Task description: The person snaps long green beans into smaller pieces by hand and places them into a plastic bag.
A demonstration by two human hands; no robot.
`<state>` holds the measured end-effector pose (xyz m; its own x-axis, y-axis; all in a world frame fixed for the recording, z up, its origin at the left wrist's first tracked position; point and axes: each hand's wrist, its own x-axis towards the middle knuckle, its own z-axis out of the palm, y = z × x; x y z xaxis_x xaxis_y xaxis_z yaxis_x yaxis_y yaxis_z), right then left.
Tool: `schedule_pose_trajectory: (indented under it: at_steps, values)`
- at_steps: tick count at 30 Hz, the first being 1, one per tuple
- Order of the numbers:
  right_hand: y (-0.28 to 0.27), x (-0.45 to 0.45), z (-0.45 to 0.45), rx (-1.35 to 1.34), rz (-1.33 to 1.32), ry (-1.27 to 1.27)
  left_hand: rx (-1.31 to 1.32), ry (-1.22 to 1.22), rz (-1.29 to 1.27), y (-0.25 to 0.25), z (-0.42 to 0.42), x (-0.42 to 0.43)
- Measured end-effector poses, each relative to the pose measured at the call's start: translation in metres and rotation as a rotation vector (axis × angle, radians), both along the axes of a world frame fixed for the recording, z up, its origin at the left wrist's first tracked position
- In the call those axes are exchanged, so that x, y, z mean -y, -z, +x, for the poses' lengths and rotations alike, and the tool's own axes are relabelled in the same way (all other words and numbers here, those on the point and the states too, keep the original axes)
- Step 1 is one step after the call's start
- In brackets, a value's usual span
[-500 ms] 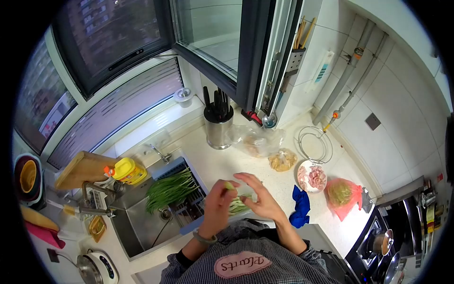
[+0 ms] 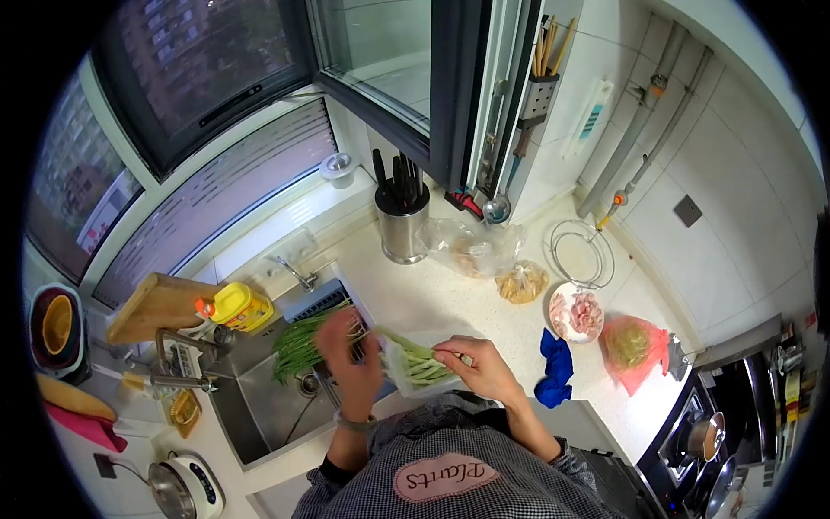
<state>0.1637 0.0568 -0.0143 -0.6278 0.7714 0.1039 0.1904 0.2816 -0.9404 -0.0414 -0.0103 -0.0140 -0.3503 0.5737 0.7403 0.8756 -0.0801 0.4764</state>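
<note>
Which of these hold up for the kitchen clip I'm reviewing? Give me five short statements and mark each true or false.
1. The right hand touches long pale-green bean pods. True.
2. The left hand wears a white rubber glove. False: the left hand is bare, with a pale band at its wrist.
3. Black-handled knives stand in a round steel holder. True.
4. The crumpled dark-blue cloth lies in the sink. False: the cloth lies on the pale countertop.
5. The round white plate holds green leaves. False: the plate holds pink meat pieces.
</note>
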Motion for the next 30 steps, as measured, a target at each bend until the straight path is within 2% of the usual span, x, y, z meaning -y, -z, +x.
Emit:
schedule_pose_trajectory:
  at_steps: [1, 3, 4, 6, 8, 10, 12, 13, 16, 18, 30]
  values:
    - [0.000, 0.001, -0.001, -0.002, -0.004, 0.002, -0.002, 0.002, -0.004, -0.009, 0.009, 0.001]
    - [-0.005, 0.002, -0.002, 0.049, 0.129, -0.007, -0.235, 0.525, -0.296, -0.023, 0.028, -0.003]
    - [-0.009, 0.002, -0.001, 0.050, 0.132, -0.010, -0.234, 0.522, -0.294, -0.014, 0.027, -0.004]
    - [-0.021, 0.001, 0.006, 0.110, 0.354, 0.041, -0.006, 0.665, -0.428, 0.013, 0.027, -0.007]
    - [-0.032, 0.000, 0.014, 0.113, 0.404, 0.054, -0.013, 0.643, -0.366, 0.025, 0.027, -0.005]
    - [-0.035, -0.001, 0.020, 0.119, 0.442, 0.059, -0.189, 0.575, -0.333, 0.008, 0.026, -0.004]
    - [-0.036, -0.004, 0.023, 0.154, 0.621, 0.045, -0.232, 0.548, -0.296, 0.001, 0.027, -0.004]
    - [-0.038, -0.004, 0.024, 0.155, 0.619, 0.047, -0.275, 0.518, -0.257, -0.001, 0.028, -0.003]
    - [-0.045, -0.004, 0.027, 0.237, 0.714, 0.046, -0.276, 0.458, -0.256, -0.002, 0.032, -0.001]
    - [-0.044, -0.008, 0.029, 0.262, 0.784, -0.041, -0.302, 0.458, -0.252, -0.004, 0.031, 0.000]
    - [-0.029, -0.015, 0.020, 0.257, 0.815, -0.116, -0.295, 0.415, -0.275, -0.012, 0.035, 0.001]
